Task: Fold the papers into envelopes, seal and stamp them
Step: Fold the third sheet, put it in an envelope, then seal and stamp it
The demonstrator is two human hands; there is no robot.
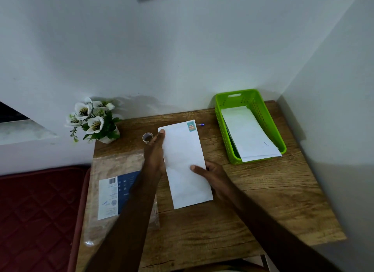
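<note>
- Wooden table [253,201] in a pale-walled corner is seen from the head view; a potted white flower [92,120] stands beyond the left hand.
- An envelope [185,164] is held between both hands, just above or on the table; which cannot be told.
- The left hand [155,150] is laid straight-fingered along the envelope's left edge; the right hand [210,174] pinches its right edge, thumb on top.
- A stamp [191,126] is already fixed at the far corner, so this envelope is judged finished.
- A green basket [223,128] beyond the right hand holds more white envelopes [247,134], whether stamped cannot be told.
- A plastic packet [113,190] lies under the left forearm; a tape roll [147,137] sits just beyond the left fingertips, and a pen tip [200,124] shows past the envelope.
</note>
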